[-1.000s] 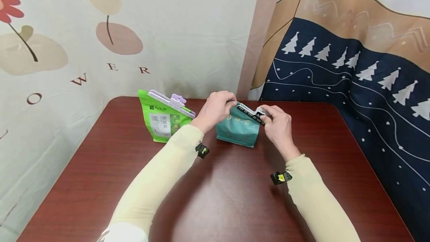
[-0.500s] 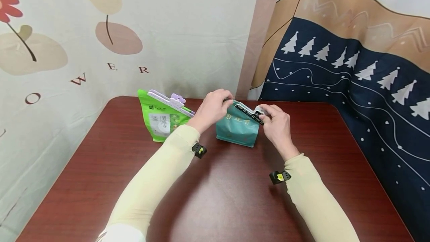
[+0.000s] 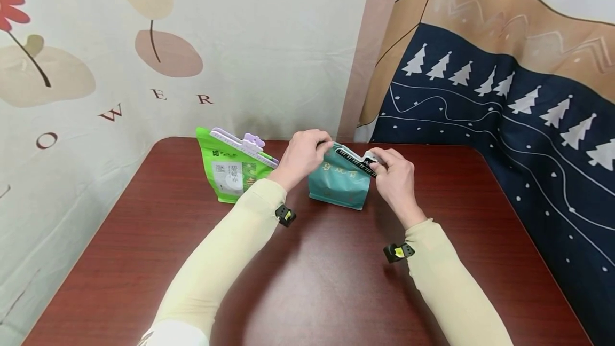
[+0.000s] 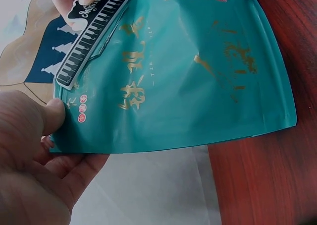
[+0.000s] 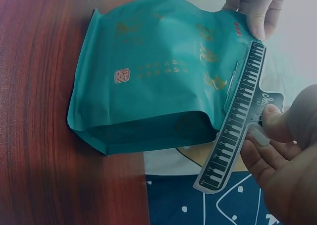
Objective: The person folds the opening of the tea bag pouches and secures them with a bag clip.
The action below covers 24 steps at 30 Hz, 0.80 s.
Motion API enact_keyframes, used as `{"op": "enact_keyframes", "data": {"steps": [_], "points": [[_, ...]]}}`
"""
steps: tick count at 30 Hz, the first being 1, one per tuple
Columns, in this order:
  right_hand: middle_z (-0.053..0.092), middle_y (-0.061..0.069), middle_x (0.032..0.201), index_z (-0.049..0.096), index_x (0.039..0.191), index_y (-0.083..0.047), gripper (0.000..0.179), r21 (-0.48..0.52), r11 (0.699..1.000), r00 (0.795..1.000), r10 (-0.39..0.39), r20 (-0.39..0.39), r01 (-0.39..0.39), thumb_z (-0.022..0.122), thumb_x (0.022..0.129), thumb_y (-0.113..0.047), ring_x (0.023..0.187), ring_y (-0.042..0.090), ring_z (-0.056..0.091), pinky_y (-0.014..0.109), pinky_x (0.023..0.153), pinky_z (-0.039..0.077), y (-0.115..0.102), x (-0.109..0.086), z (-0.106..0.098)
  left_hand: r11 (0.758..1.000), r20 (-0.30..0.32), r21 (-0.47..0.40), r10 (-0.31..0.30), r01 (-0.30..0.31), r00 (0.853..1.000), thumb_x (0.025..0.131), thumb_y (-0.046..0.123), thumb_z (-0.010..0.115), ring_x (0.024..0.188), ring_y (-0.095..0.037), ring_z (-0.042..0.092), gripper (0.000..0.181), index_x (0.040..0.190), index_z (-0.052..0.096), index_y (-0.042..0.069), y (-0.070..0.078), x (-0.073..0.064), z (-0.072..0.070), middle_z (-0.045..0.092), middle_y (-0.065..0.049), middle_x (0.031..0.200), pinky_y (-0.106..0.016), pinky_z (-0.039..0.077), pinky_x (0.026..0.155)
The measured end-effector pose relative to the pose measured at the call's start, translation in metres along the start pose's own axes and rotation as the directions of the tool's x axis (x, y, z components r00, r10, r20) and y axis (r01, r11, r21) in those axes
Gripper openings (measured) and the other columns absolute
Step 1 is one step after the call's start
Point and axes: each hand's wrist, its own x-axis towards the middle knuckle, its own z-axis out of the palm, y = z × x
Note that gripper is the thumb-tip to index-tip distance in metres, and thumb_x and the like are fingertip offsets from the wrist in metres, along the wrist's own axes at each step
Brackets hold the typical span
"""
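A teal pouch (image 3: 338, 186) with gold lettering stands upright on the table. My left hand (image 3: 301, 158) pinches its top left corner, thumb on the printed face in the left wrist view. Along the pouch's top lies a long bag clip (image 5: 233, 121) with a piano-key pattern, slanted down to the right. My right hand (image 3: 397, 181) pinches the clip's handle between thumb and fingers. In the right wrist view, the clip's lower end reaches past the pouch's side. Whether the clip's jaws are pressed together fully, I cannot tell.
A green pouch (image 3: 226, 175) stands left of the teal one, partly behind my left forearm. A lilac clip (image 3: 247, 146) sits across its top. The dark red wooden table (image 3: 336, 282) ends at printed curtains (image 3: 278, 57) behind.
My left hand has shifted slightly left along the teal pouch's top, showing a bit more of the clip's left end. My right hand has hardly moved on the clip handle.
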Motion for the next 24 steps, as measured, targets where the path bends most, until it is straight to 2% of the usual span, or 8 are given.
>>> {"op": "enact_keyframes", "data": {"steps": [16, 21, 24], "points": [[0.073, 0.017, 0.105, 0.078, 0.112, -0.003, 0.027, 0.034, 0.999, 1.0, 0.01, -0.021, -0.009, 0.072, 0.089, 0.01, 0.093, 0.033, 0.07, 0.048, 0.086, 0.056, -0.0031, -0.0001, 0.0042, 0.999, 0.03, 0.029, 0.021, -0.022, 0.999, 0.104, 0.017, 0.063, 0.081, -0.02, 0.065, 0.017, 0.099, 0.078, 0.01, 0.0028, -0.0001, -0.0005, 0.071, -0.003, 0.089, -0.034, 0.053, 0.076], [0.073, 0.017, 0.105, 0.078, 0.113, -0.003, 0.027, 0.038, 0.999, 1.0, 0.004, -0.022, -0.003, 0.072, 0.089, 0.009, 0.094, 0.033, 0.07, 0.048, 0.087, 0.056, -0.004, 0.0001, 0.0044, 0.999, 0.061, 0.046, 0.015, -0.018, 0.998, 0.105, 0.012, 0.06, 0.09, -0.023, 0.065, 0.018, 0.107, 0.077, 0.007, 0.0017, -0.0004, -0.0048, 0.07, -0.007, 0.099, -0.037, 0.053, 0.083], [0.073, 0.017, 0.105, 0.078, 0.112, -0.002, 0.027, 0.035, 0.999, 1.0, -0.005, -0.027, 0.006, 0.073, 0.088, 0.009, 0.096, 0.034, 0.07, 0.048, 0.087, 0.056, -0.0045, 0.0004, 0.004, 0.999, 0.056, 0.048, 0.001, -0.003, 0.998, 0.104, 0.01, 0.059, 0.096, -0.026, 0.066, 0.018, 0.112, 0.075, 0.005, 0.0015, -0.0011, -0.008, 0.07, -0.01, 0.105, -0.039, 0.053, 0.087]]}}
